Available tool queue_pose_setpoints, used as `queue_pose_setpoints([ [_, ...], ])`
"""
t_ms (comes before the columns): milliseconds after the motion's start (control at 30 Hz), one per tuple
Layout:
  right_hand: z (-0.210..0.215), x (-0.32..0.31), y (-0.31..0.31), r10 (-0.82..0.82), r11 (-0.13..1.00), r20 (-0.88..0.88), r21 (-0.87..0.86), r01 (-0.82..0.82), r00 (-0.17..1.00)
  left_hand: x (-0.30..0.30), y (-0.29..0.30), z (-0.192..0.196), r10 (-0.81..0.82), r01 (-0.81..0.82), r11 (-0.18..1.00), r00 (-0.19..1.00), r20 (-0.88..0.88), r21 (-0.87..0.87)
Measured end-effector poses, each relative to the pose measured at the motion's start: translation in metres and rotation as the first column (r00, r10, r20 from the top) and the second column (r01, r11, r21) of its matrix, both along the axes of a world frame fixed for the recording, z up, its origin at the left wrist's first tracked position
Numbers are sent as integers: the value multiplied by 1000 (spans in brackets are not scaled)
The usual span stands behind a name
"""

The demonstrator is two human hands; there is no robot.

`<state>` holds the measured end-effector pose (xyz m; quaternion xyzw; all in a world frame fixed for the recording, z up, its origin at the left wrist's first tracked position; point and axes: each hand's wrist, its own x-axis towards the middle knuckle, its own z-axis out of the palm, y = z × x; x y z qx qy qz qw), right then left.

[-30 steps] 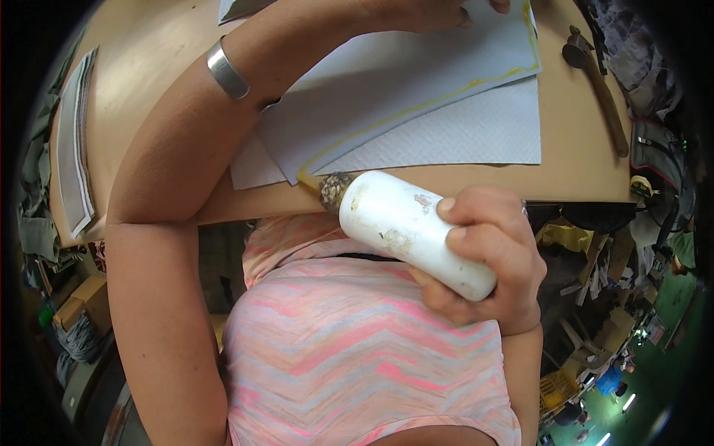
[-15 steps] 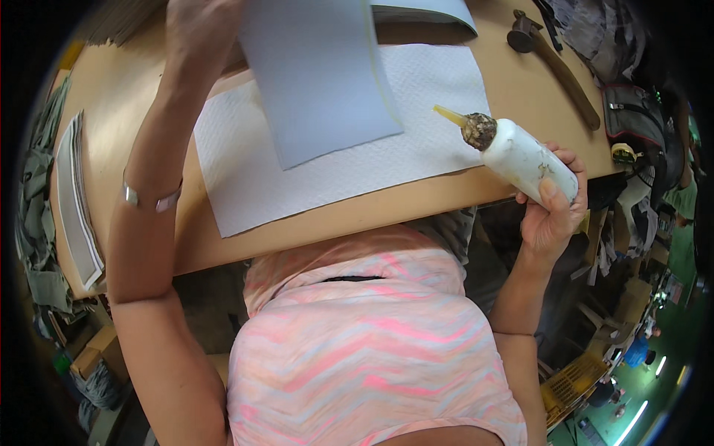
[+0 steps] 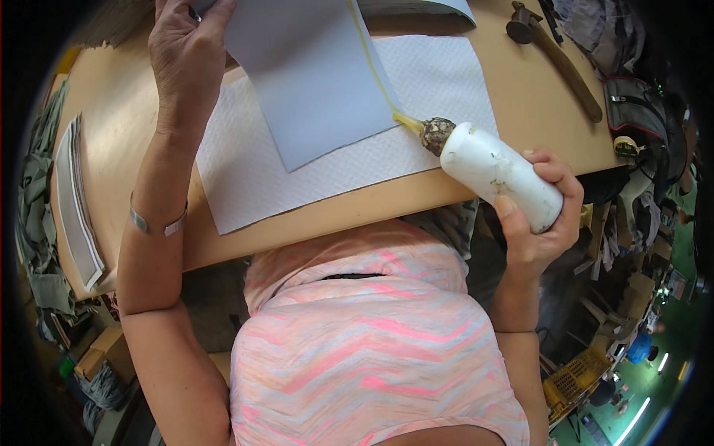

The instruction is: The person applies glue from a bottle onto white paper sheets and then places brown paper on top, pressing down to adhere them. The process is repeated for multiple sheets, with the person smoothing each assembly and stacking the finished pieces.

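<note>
My right hand point(image 3: 541, 215) grips a white glue bottle point(image 3: 500, 175) with a crusted brown cap. Its yellow nozzle touches the right edge of a pale blue-grey sheet point(image 3: 312, 70), where a thin yellow line of glue runs up the edge. My left hand point(image 3: 182, 48) presses on the upper left corner of that sheet. The sheet lies on a white textured sheet point(image 3: 297, 167) spread over the wooden table point(image 3: 119, 134). A silver bangle circles my left forearm.
A hammer with a wooden handle point(image 3: 554, 56) lies at the table's far right. A stack of grey sheets point(image 3: 74, 201) sits on the left edge. A dark bag point(image 3: 643, 119) and cluttered items stand to the right of the table.
The glue bottle swung from in front of my chest up to the right edge of the blue-grey sheet, and its nozzle now touches it. My left hand shifted the sheet toward me.
</note>
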<state>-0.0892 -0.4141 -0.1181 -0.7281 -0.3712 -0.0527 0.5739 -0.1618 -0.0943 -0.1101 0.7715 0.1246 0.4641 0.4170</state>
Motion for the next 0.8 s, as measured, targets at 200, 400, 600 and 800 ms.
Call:
queue_pose_setpoints([
  [200, 11, -16, 4, 138, 983, 279, -152, -99, 950, 1, -1, -6, -25, 27, 999, 998, 51, -27],
  [400, 12, -21, 4, 109, 980, 255, -192, -60, 961, 1, -1, -4, -33, 39, 994, 998, 62, -100],
  [600, 21, -31, 23, 307, 937, 274, -253, -240, 911, 0, 1, -6, -42, 46, 997, 997, 70, -64],
  [800, 16, -40, 45, 372, 928, 346, -166, -334, 862, -2, 3, -7, -31, 37, 997, 996, 78, -71],
])
